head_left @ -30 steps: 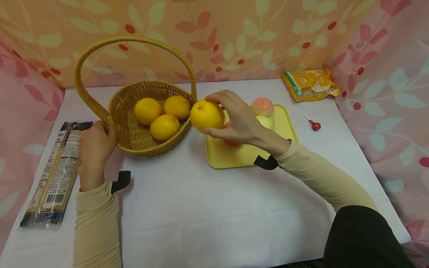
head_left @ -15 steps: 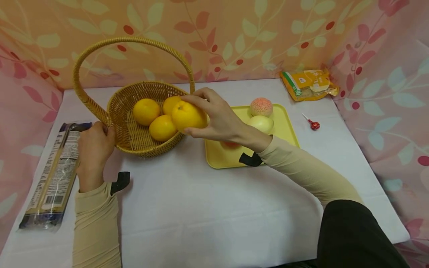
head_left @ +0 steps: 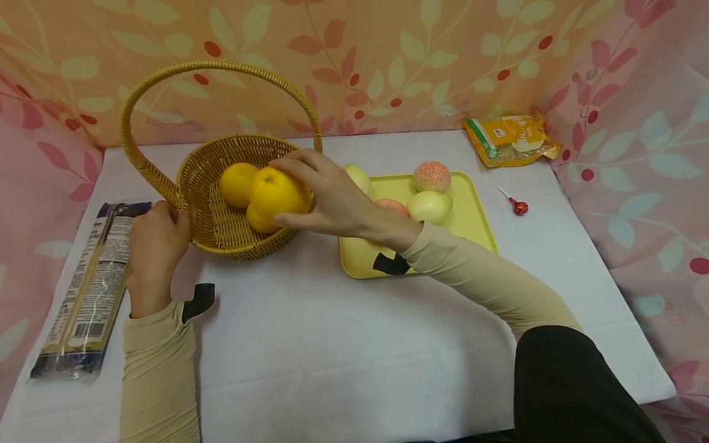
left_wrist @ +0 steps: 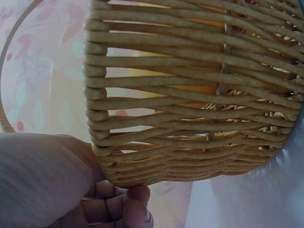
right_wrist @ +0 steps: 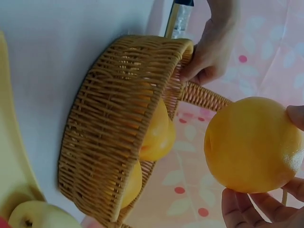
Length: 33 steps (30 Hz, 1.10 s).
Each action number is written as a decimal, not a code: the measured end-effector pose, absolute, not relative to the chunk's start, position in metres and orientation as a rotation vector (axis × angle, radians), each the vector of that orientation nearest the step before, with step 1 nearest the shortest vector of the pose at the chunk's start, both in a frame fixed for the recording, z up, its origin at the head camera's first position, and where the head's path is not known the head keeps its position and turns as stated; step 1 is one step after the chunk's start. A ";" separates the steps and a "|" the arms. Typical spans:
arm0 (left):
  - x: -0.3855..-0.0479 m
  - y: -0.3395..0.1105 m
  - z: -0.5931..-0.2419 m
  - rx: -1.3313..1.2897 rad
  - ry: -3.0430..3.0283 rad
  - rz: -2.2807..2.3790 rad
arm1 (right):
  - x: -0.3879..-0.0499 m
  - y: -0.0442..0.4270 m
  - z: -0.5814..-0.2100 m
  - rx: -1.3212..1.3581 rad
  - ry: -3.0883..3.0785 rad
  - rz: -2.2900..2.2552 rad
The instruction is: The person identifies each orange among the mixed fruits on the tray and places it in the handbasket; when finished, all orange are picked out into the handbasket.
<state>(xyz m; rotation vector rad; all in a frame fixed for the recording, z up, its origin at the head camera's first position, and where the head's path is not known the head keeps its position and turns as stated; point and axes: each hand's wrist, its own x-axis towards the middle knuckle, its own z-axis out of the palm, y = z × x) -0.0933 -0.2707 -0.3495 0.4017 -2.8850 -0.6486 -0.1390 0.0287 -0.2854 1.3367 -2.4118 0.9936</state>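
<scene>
My right hand (head_left: 338, 200) holds an orange (head_left: 279, 197) between thumb and fingers, over the right part of a wicker basket (head_left: 224, 232). Other oranges lie inside it, one orange (head_left: 237, 184) in plain sight, the rest partly or wholly covered in the head view. At the basket's left side, my left hand (head_left: 157, 252) grips the rim by the foot of the tall handle. Up close in the left wrist view, its fingers curl at the edge of the basket (left_wrist: 180, 114). The right wrist view puts the held orange (right_wrist: 254, 145) above the rim, apart from the oranges inside.
Right of the basket, a yellow tray (head_left: 471, 227) carries a speckled pink peach (head_left: 432, 177), pale green fruits (head_left: 429, 207) and a partly hidden red fruit (head_left: 393, 206). A long plastic packet (head_left: 91, 289) lies at left. An orange bag (head_left: 512, 140) and a lollipop (head_left: 519, 207) lie at right.
My right hand has carried the orange leftward, from beside the basket's right rim to above its inside. More fruit on the tray shows now. The left hand keeps its grip on the basket.
</scene>
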 end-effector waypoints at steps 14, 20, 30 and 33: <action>-0.094 -0.271 -0.350 0.370 -2.868 -0.644 | -0.138 -0.013 -0.291 1.448 -2.438 0.888; -0.094 -0.272 -0.349 0.381 -2.884 -0.660 | -0.138 -0.032 -0.294 1.500 -2.470 0.836; -0.094 -0.272 -0.349 0.374 -2.889 -0.659 | -0.137 -0.054 -0.300 1.505 -2.640 0.730; -0.094 -0.273 -0.350 0.370 -2.888 -0.644 | -0.136 -0.058 -0.302 1.507 -2.676 0.632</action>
